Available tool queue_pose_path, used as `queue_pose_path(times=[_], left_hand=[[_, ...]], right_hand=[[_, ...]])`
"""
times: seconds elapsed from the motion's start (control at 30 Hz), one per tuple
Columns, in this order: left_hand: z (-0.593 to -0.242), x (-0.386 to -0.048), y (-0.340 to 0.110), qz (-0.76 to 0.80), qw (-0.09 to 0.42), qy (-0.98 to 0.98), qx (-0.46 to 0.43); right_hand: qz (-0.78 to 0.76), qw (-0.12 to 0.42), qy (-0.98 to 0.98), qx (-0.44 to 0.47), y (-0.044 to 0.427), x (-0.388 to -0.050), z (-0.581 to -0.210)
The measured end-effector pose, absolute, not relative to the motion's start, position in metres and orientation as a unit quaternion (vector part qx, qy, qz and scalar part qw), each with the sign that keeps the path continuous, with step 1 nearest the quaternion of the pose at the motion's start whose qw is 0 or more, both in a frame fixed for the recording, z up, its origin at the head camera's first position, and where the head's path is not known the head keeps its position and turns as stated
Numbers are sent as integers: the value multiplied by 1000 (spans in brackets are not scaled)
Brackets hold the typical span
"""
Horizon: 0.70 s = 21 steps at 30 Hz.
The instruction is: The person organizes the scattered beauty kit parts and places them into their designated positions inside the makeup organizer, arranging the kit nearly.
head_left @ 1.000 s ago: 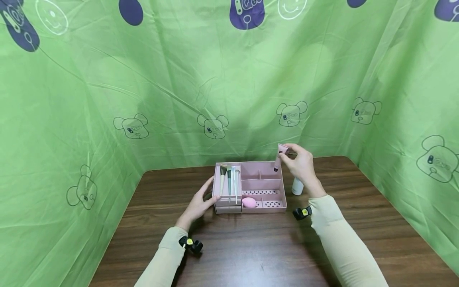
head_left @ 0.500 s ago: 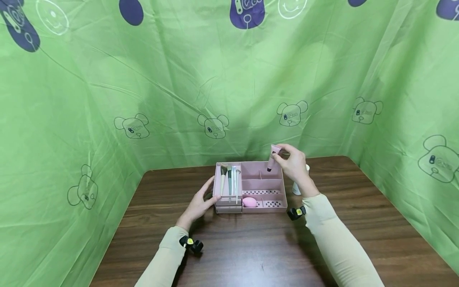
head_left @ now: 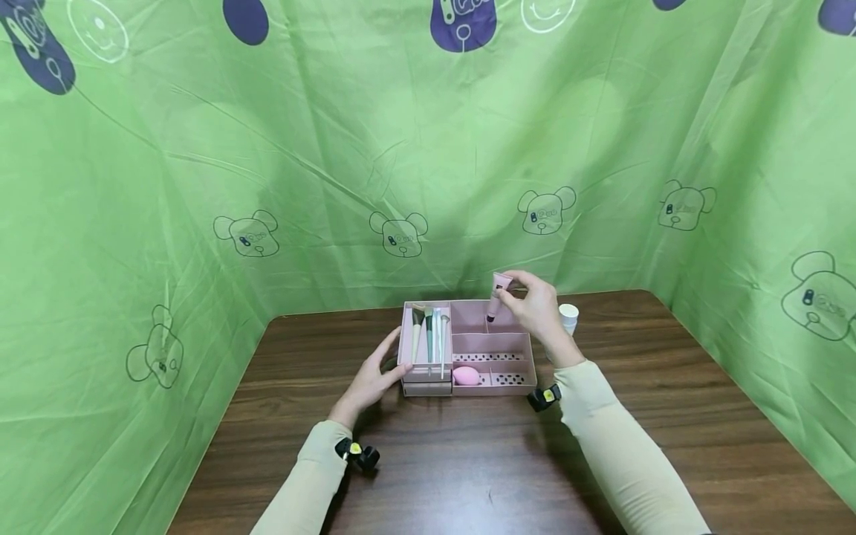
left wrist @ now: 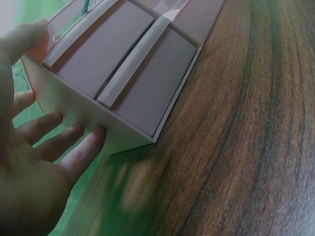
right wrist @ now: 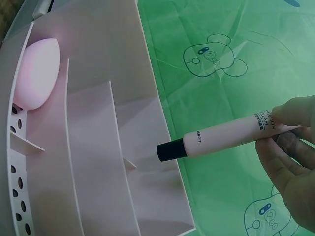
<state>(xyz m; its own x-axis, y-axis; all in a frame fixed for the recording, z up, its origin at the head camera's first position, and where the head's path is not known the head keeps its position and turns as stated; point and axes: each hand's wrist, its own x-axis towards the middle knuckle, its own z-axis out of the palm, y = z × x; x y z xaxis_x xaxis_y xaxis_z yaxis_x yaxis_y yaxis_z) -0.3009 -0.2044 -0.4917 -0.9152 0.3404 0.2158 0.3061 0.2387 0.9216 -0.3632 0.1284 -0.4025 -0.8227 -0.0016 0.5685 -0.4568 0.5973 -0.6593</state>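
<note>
My right hand [head_left: 537, 305] pinches a slim pink cream tube [head_left: 496, 299] by its flat end, black cap downward. The tube is above the rear compartments of a pink makeup organizer [head_left: 491, 342]; in the right wrist view, the cap [right wrist: 171, 150] hangs over the back row. My left hand [head_left: 366, 377] rests against the organizer's left side, its thumb on the upper front edge and its fingers spread along the side wall [left wrist: 74, 101]. Several makeup brushes [head_left: 429, 338] lie in the left-hand tray. A pink makeup sponge [head_left: 466, 376] sits in the front compartment.
A white bottle [head_left: 568, 316] stands right of the organizer, partly hidden behind my right hand. Two drawers [left wrist: 110, 49] are under the brush tray. Green printed cloth [head_left: 321, 186] hangs around the wooden table [head_left: 435, 468].
My right hand has moved left with the cream tube, from the organizer's right rear corner toward the rear divider. The white bottle shows differently behind that hand. My left hand has stayed put.
</note>
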Motion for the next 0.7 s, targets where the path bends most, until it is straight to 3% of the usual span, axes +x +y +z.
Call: queue_pose_path(times=[0.7], left_hand=[[-488, -299, -203, 588, 18, 782, 204]], right_hand=[[421, 238, -865, 136, 114, -367, -423]])
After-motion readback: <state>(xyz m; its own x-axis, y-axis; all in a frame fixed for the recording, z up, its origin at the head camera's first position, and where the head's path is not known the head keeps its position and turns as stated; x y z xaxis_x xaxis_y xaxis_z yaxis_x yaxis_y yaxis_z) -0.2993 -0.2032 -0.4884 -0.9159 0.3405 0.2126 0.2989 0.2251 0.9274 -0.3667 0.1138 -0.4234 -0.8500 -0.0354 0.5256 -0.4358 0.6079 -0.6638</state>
